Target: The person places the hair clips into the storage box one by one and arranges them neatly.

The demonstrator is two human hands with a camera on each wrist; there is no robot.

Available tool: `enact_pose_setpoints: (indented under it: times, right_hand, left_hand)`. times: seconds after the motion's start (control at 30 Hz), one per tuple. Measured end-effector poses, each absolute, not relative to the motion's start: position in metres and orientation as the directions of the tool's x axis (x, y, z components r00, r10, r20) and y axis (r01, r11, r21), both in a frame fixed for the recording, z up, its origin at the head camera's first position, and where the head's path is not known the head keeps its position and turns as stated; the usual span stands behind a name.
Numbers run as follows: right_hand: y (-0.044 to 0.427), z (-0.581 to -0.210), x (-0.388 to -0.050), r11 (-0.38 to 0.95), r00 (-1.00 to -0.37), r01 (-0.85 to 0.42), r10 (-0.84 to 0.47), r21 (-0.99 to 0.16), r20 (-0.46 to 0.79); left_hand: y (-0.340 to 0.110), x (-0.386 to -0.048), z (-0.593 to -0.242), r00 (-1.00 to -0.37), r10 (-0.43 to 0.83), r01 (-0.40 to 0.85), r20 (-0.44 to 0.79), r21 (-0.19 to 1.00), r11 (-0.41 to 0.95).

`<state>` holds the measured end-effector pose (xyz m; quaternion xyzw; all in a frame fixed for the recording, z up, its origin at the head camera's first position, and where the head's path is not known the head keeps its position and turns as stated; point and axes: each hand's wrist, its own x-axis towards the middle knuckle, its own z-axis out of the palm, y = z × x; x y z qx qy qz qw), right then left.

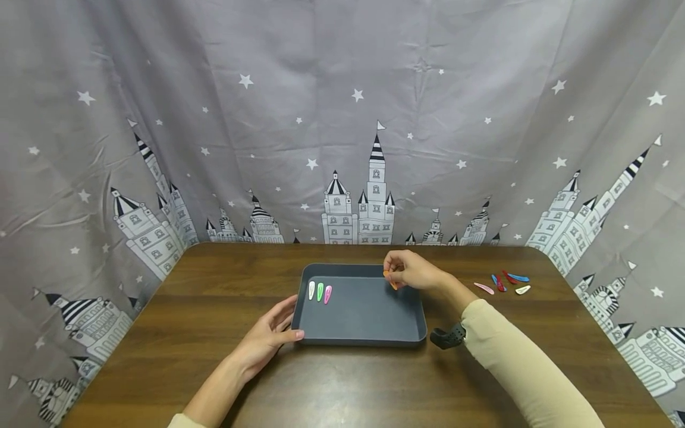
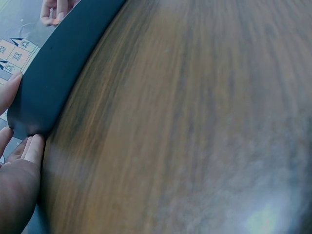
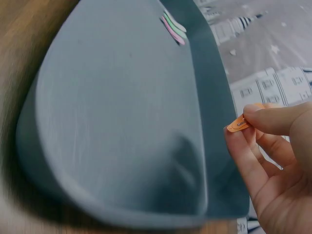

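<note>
Orange clip: it's in our right hand (image 1: 409, 270), over the far right part of the tray (image 1: 364, 315). The orange clip (image 3: 240, 124) is pinched between thumb and fingertips, so those fingers are clamped on it. Can't really tell how high above the tray floor it is.
Tray corner: our left hand (image 1: 267, 336) grips the near left corner, thumb at the rim, fingers against the outside of the left wall. Looks like a decent anchor to us.
Step in hand: we'd call it bringing the orange clip in over the tray. Imo a light pinch is plenty, since a small flat clip could twist or flick away if we squeeze too hard.
Letting go: probably best low over the floor and away from the far wall, so the clip lies flat instead of leaning. If it's joining the row, we'd line it up lengthwise and leave a small gap.
Left-hand tip: steady is enough; pushing on the corner could slide the whole row.
In the tray: three clips side by side near the left wall, toward the far corner, not touching: white clip (image 1: 311, 290), green clip (image 1: 320, 292), pink clip (image 1: 327, 295). Most of the floor is bare.
Right of the tray: no container there, just a loose bunch on the table (image 1: 374, 386), with a light pink clip (image 1: 484, 288), a pale yellow clip (image 1: 522, 290), plus some red and blue ones, partly overlapping.
</note>
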<state>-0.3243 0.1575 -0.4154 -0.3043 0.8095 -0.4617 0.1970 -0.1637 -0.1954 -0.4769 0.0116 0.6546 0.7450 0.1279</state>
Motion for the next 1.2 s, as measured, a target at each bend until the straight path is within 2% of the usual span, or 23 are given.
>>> enact_pose_setpoints:
  times: [0.1, 0.3, 0.73, 0.97, 1.2]
  right_hand:
    - [0.144, -0.417, -0.324, 0.391, -0.733, -0.332, -0.680, -0.858, -0.027]
    - [0.119, -0.423, -0.322, 0.390, -0.731, -0.277, -0.678, -0.878, -0.071]
    - [0.077, -0.432, -0.322, 0.406, -0.675, -0.278, -0.728, -0.870, -0.124]
    - [0.061, -0.435, -0.326, 0.473, -0.694, -0.328, -0.708, -0.818, -0.132]
    - [0.051, -0.438, -0.327, 0.546, -0.685, -0.458, -0.720, -0.702, -0.113]
  left_hand:
    - [-0.195, -0.163, -0.476, -0.967, 0.208, -0.173, -0.148, 0.979, -0.109]
    - [-0.194, -0.163, -0.475, -0.966, 0.205, -0.179, -0.154, 0.978, -0.108]
    - [-0.195, -0.163, -0.475, -0.965, 0.214, -0.178, -0.152, 0.978, -0.107]
    - [-0.195, -0.163, -0.475, -0.964, 0.213, -0.182, -0.157, 0.978, -0.102]
    - [-0.195, -0.163, -0.476, -0.965, 0.213, -0.178, -0.151, 0.978, -0.113]
